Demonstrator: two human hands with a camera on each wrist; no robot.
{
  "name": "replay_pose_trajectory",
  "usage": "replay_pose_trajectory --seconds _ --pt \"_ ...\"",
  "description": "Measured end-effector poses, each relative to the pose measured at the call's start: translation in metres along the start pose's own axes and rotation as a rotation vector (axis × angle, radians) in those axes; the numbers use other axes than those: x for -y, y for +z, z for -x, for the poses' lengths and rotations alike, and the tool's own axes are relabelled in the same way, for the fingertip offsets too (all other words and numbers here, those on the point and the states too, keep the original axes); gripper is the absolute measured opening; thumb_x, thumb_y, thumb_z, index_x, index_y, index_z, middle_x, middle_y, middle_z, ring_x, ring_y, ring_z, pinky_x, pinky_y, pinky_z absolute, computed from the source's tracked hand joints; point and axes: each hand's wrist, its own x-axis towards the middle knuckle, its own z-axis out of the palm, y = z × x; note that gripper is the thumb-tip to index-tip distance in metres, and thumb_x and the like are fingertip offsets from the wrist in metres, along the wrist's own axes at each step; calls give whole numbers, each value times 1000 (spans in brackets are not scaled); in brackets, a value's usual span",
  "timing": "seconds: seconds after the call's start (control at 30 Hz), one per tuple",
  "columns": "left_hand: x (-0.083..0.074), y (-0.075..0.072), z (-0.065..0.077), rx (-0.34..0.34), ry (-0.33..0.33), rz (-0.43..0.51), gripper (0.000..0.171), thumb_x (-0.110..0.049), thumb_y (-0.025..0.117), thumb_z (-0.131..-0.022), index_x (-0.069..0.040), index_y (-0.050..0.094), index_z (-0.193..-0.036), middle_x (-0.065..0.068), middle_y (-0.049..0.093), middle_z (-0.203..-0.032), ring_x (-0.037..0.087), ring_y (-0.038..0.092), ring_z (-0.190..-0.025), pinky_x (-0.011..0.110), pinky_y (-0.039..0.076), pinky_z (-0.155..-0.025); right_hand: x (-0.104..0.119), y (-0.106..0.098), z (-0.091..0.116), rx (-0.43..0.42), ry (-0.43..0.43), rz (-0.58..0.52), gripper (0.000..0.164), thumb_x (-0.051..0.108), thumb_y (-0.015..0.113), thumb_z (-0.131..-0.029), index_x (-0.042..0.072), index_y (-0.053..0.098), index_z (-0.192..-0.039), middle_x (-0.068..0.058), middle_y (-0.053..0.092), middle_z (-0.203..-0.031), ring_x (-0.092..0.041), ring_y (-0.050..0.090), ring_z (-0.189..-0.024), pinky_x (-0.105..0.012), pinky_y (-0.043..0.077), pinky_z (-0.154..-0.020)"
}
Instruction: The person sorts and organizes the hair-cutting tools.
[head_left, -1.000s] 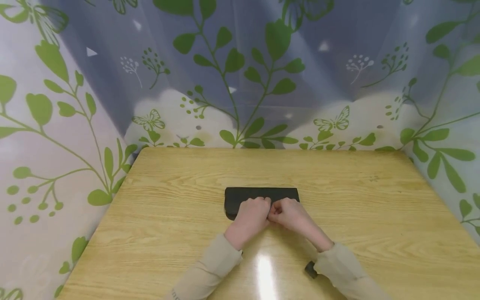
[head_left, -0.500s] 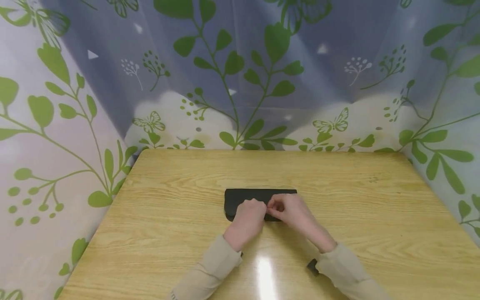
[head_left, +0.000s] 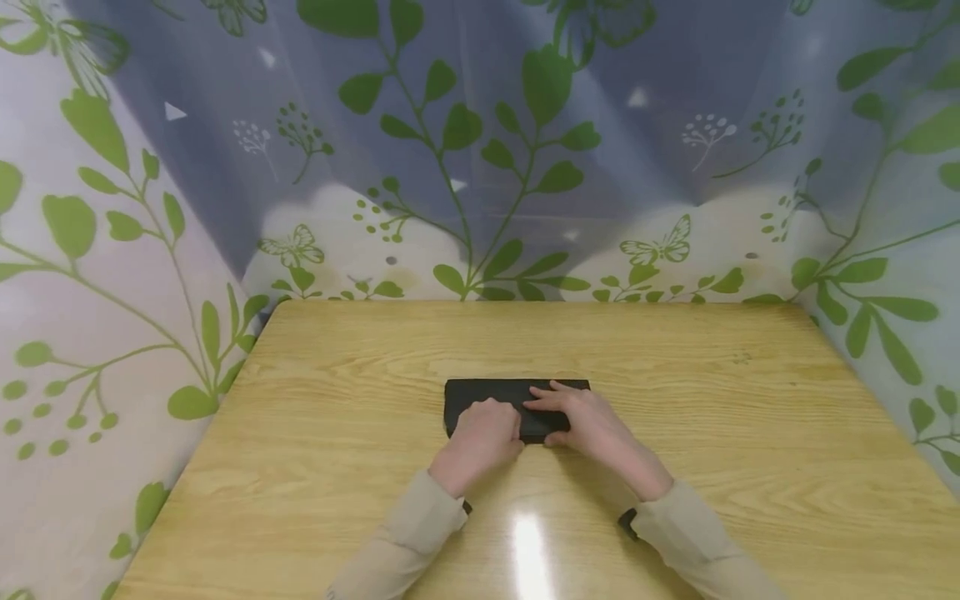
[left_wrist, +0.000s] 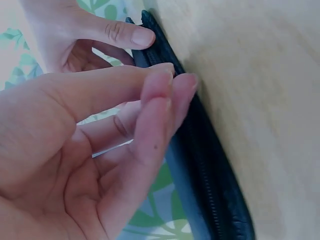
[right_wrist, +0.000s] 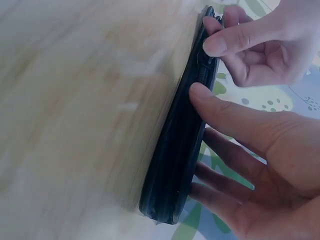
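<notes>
A black zip pouch (head_left: 476,390) lies flat across the table, its zipper (left_wrist: 209,200) along the side facing me. My left hand (head_left: 480,442) pinches the zipper pull (right_wrist: 205,59) at that edge; the fingertips mostly cover it in the left wrist view. Over the pouch's right part, my right hand (head_left: 600,432) holds the body. Its thumb (right_wrist: 202,95) presses beside the zip while the other fingers spread over the top face. Teeth of the zip show between the two hands in the right wrist view.
The pouch sits near the middle of a light wooden table (head_left: 360,350). Curtain-like cloth (head_left: 480,208) with green leaves and butterflies stands behind the table and along both sides. A dark strap (head_left: 627,523) shows at the right cuff.
My right hand has let go of its pinch beside the left fingertips and spread its fingers over the pouch. The left hand keeps pinching at the zip edge, nearly in place.
</notes>
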Motion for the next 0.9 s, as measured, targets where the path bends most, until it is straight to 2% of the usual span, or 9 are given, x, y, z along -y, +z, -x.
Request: replay_pose_trajectory --seconds 0.17,0.37,0.67,0.9 --pt "6 3 1 -34 52 55 29 -17 68 -75 -18 53 -51 -10 50 -49 6 45 -46 21 37 -40 -2 1 -1 12 -7 18 56 15 79 -66 17 64 -120 -6 53 -135 -31 41 -125 -57 45 -91" --pt "11 2 2 -51 72 111 27 -14 68 -72 -17 52 -51 -10 47 -49 7 42 -46 20 33 -40 -3 0 0 11 -12 21 55 15 79 -67 17 64 -120 -7 53 -135 -31 42 -125 -57 46 -90" --pt "20 3 8 -53 54 82 27 -19 70 -75 -18 53 -54 -9 49 -51 6 45 -49 21 38 -44 -3 2 0 9 0 18 55 14 79 -68 18 64 -120 -5 53 -135 -31 41 -125 -57 45 -91" --pt "24 6 13 -106 68 96 27 -18 70 -77 -18 54 -55 -9 51 -53 5 45 -49 21 39 -46 -2 1 0 8 -6 23 55 14 79 -67 17 64 -120 -7 53 -134 -32 41 -125 -55 48 -89"
